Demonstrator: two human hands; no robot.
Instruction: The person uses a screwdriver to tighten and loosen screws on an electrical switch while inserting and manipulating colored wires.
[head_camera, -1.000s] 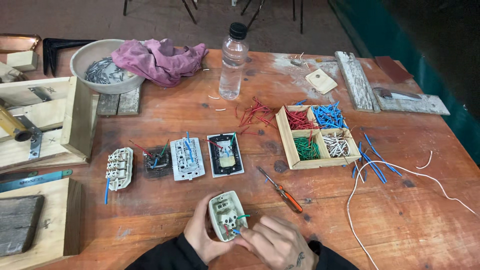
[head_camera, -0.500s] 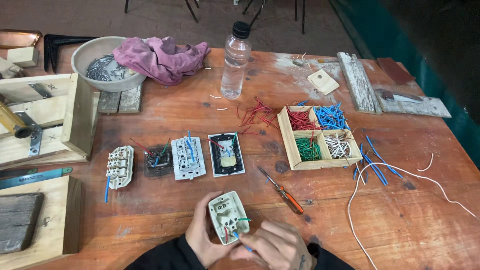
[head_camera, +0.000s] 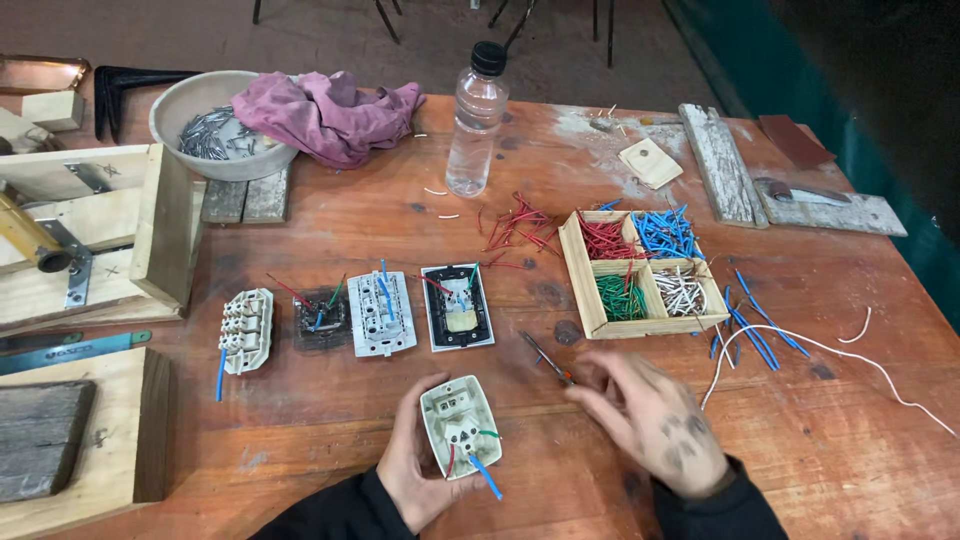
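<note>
Our right hand (head_camera: 650, 425) has left the white socket (head_camera: 458, 425), now blurred, open-fingered over the screwdriver (head_camera: 548, 358); our left hand (head_camera: 415, 470) grips the socket, blue wire trailing, near the desk's (head_camera: 350, 210) front edge.

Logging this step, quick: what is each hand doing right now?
Left hand: closed around the white socket.
Right hand: open, holding nothing, over the screwdriver.

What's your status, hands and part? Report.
Left hand holds the white socket module, back up, wires attached. Right hand open, blurred, over the screwdriver. Nothing between them.
</note>
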